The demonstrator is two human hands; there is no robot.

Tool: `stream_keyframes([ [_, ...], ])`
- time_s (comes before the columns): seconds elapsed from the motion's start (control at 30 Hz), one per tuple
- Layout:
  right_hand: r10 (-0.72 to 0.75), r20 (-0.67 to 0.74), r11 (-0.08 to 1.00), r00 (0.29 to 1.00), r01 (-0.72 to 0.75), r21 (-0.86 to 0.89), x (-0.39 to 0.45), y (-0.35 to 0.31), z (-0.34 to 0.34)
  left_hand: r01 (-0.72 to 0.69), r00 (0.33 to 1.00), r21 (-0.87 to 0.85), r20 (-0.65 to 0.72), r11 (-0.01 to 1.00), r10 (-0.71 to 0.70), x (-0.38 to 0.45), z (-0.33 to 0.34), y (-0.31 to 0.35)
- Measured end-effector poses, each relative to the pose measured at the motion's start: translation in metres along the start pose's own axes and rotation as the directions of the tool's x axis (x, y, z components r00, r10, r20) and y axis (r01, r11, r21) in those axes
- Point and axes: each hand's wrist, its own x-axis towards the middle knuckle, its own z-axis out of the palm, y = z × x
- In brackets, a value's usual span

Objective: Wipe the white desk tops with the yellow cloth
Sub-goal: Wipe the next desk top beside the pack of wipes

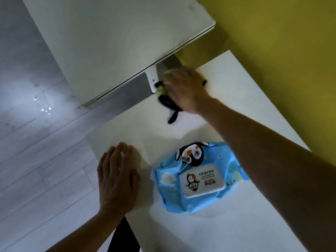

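Right hand (183,88) pressed down over the yellow cloth (161,87) at the far edge of the near white desk (236,110), beyond the blue wet-wipe pack (198,179); grip on the cloth blurred, cannot tell. Left hand (116,179) spread flat on the desk corner, left of the pack. Second white desk (109,42) farther beyond.

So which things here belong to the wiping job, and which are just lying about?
Job: yellow cloth under the right hand; near desk; far desk; left hand flat on the near desk.
Lying about: blue wipes pack; black item, unclear, by the cloth.
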Motion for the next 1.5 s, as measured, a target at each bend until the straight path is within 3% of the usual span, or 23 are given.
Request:
stream_keyframes([
  [0.1,0.252,-0.073,0.967,0.965,-0.255,-0.029,-0.011,0.076,-0.009,-0.018,1.000,0.005,0.011,1.000,0.018,0.003,-0.001,0.001],
  [0.23,0.359,-0.181,0.926,0.916,-0.373,-0.054,-0.011,0.094,-0.003,-0.001,1.000,-0.030,-0.003,1.000,0.001,0.028,-0.004,0.009],
  [0.33,0.350,-0.192,0.933,0.917,-0.360,-0.019,-0.012,0.090,0.000,-0.206,0.978,-0.145,-0.017,0.968,0.206,0.088,0.002,0.038],
  [0.4,0.340,-0.185,0.936,0.922,-0.350,-0.026,-0.014,0.093,0.001,-0.388,0.918,-0.156,0.020,0.908,0.396,0.138,0.016,0.070],
  [0.47,0.357,-0.196,0.927,0.913,-0.372,-0.043,-0.012,0.092,0.006,-0.478,0.866,-0.136,0.094,0.868,0.492,0.171,0.033,0.101],
  [0.53,0.487,-0.210,0.866,0.848,-0.500,-0.013,-0.006,0.091,0.006,-0.500,0.846,-0.115,0.150,0.859,0.512,0.186,0.044,0.121],
  [0.63,0.723,-0.155,0.689,0.673,-0.721,0.081,0.003,0.099,-0.001,-0.502,0.841,-0.085,0.181,0.860,0.509,0.188,0.051,0.123],
  [0.8,0.762,-0.123,0.647,0.635,-0.744,0.166,-0.018,0.110,-0.006,-0.532,0.823,-0.073,0.188,0.843,0.536,0.191,0.056,0.125],
  [1.0,0.819,-0.176,0.573,0.546,-0.792,0.213,-0.127,0.101,-0.014,-0.541,0.821,-0.071,0.169,0.838,0.545,0.191,0.051,0.135],
  [1.13,0.826,-0.174,0.562,0.536,-0.804,0.192,-0.166,0.096,-0.019,-0.624,0.764,-0.053,0.168,0.779,0.623,0.191,0.050,0.138],
  [1.33,0.785,-0.027,0.618,0.620,-0.778,0.110,-0.074,0.102,-0.020,-0.612,0.771,-0.045,0.185,0.789,0.609,0.192,0.051,0.139],
  [1.5,0.758,-0.031,0.650,0.651,-0.750,0.125,-0.042,0.111,-0.017,-0.604,0.774,-0.068,0.186,0.794,0.605,0.194,0.051,0.138],
])
